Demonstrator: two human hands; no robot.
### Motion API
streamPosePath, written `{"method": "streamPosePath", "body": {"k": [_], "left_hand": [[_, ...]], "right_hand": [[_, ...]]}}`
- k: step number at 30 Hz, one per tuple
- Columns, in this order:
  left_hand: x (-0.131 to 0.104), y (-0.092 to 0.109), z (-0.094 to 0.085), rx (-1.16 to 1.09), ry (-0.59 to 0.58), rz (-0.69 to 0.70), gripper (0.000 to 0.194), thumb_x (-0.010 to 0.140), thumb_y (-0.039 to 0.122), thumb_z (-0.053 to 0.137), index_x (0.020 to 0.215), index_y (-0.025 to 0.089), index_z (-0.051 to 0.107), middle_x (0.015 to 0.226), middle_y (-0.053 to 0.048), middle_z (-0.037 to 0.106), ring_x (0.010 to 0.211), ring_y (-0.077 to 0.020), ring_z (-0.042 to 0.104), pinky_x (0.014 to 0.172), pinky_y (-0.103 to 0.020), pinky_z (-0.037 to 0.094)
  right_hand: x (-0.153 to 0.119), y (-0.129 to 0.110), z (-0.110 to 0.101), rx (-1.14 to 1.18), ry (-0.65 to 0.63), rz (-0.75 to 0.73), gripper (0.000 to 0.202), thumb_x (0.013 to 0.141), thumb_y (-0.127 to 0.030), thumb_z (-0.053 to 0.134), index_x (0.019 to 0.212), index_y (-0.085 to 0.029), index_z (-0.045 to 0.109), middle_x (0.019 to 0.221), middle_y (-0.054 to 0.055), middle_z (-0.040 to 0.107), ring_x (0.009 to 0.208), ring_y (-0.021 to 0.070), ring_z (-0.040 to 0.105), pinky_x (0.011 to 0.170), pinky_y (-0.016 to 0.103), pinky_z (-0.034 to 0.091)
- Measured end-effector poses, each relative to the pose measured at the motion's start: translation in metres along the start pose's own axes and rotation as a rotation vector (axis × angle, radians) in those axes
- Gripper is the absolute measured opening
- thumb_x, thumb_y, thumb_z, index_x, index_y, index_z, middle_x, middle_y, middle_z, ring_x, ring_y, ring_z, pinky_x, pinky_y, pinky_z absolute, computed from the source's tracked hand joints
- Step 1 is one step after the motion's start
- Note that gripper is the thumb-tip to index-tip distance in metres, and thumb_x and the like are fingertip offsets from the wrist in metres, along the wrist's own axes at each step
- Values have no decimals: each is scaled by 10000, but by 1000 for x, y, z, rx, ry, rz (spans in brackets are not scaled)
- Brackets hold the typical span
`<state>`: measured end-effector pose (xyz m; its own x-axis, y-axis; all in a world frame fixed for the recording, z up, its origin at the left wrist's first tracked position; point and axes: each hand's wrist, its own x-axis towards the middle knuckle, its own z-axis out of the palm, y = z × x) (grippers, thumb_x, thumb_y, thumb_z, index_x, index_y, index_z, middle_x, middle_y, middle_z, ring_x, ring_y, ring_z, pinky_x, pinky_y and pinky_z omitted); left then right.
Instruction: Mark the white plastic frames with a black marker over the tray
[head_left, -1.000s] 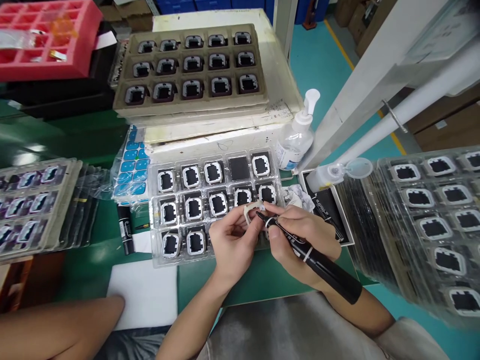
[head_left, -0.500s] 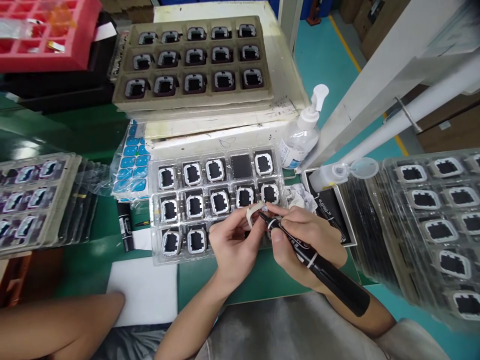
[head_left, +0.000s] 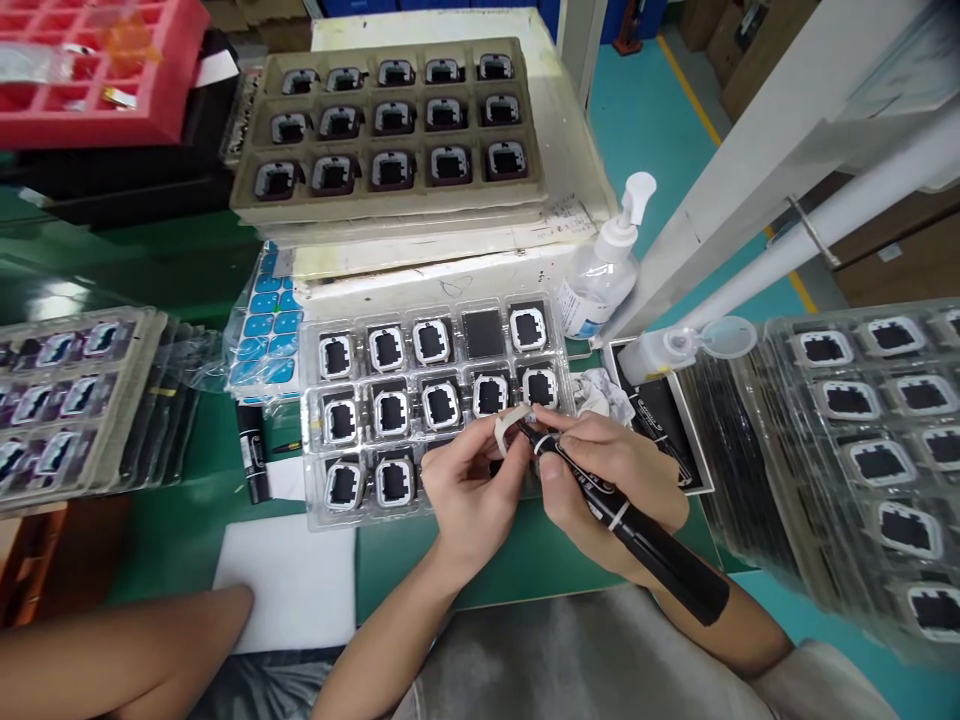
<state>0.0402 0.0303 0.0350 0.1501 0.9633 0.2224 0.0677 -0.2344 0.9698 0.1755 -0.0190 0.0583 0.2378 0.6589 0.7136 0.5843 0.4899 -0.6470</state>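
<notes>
Between the fingertips of my left hand (head_left: 474, 492) is a small pale curved frame (head_left: 510, 428), held over the front edge of the clear plastic tray (head_left: 442, 444). My right hand (head_left: 611, 488) is closed round a black marker (head_left: 637, 535), its tip touching or very near the pale frame. The fingers partly cover the frame. White square frames with black centres sit in the tray's pockets; one back-row pocket (head_left: 482, 333) shows only a dark bottom. Part of the tray's front row is hidden behind my hands.
A pump bottle (head_left: 598, 285) and a lidded bottle (head_left: 660, 350) stand right of the tray. Stacked trays (head_left: 855, 470) are at the right, a filled beige tray (head_left: 390, 205) behind. A second marker (head_left: 253, 455) and white pad (head_left: 289, 585) lie left, near another person's arm (head_left: 120, 650).
The marker's rear end has shifted slightly to the left and up with my right hand. My left hand keeps its hold on the pale frame.
</notes>
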Motion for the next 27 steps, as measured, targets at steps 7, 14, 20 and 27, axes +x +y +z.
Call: {"method": "streamPosePath", "body": {"k": [7, 14, 20, 27], "left_hand": [[0, -1, -1, 31, -3, 26, 135, 893, 266, 835, 978, 166, 868, 751, -19, 808, 605, -127, 695, 603, -202, 603], [2, -1, -1, 45, -29, 65, 153, 906, 226, 823, 1038, 171, 877, 822, -29, 846, 630, -130, 734, 626, -199, 621], [2, -3, 0, -19, -26, 35, 151, 874, 166, 857, 1022, 182, 879, 761, 3, 820, 604, -94, 686, 612, -155, 584], [3, 0, 1, -96, -34, 5, 207, 847, 107, 869, 1022, 216, 878, 776, 25, 827, 618, -81, 715, 630, -127, 585]], "right_hand": [[0, 0, 0, -12, -7, 4, 228, 930, -40, 750, 1055, -219, 683, 916, 52, 789, 997, 262, 852, 776, 328, 741], [-3, 0, -4, -19, -44, 58, 225, 938, -43, 757, 1058, -221, 687, 981, 57, 806, 1021, 254, 845, 807, 341, 736], [-3, -1, -5, 58, -46, 60, 251, 930, -16, 737, 1085, -208, 688, 941, 40, 783, 1084, 258, 837, 837, 343, 727], [1, -2, -5, 69, -28, 37, 267, 902, 7, 739, 1055, -206, 691, 889, 28, 768, 1036, 271, 848, 844, 351, 746]]}}
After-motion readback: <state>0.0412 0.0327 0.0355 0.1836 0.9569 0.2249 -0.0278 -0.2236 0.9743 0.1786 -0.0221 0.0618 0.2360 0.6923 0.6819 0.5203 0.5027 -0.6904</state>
